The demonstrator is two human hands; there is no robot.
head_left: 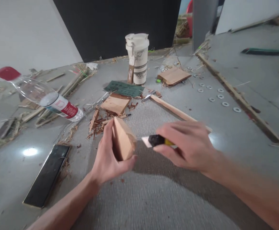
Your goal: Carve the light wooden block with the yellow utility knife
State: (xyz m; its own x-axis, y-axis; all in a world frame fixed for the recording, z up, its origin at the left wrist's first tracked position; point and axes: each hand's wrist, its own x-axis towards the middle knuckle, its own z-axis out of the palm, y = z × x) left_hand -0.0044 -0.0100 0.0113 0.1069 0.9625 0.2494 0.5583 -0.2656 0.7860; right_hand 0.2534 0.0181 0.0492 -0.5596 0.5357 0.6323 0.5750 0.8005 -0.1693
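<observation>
A wedge-like block of wood point(123, 139) is gripped in my left hand point(109, 158), thumb on its near side and fingers around its left. My right hand point(187, 145) is closed around a black and yellow utility knife point(156, 141). Its blade points left toward the block, with a small gap between them. Just beyond the block lies another piece of wood point(115, 104) among reddish-brown shavings point(98, 126). A hammer point(173, 108) with a wooden handle rests behind my right hand.
A white lidded cup point(140, 60) stands behind a dark green sheet point(125, 88). On the left are a red-capped bottle point(58, 103) and a black phone point(47, 175). Several washers point(220, 96), a long wooden strip point(240, 99) and another wood piece point(174, 76) lie to the right.
</observation>
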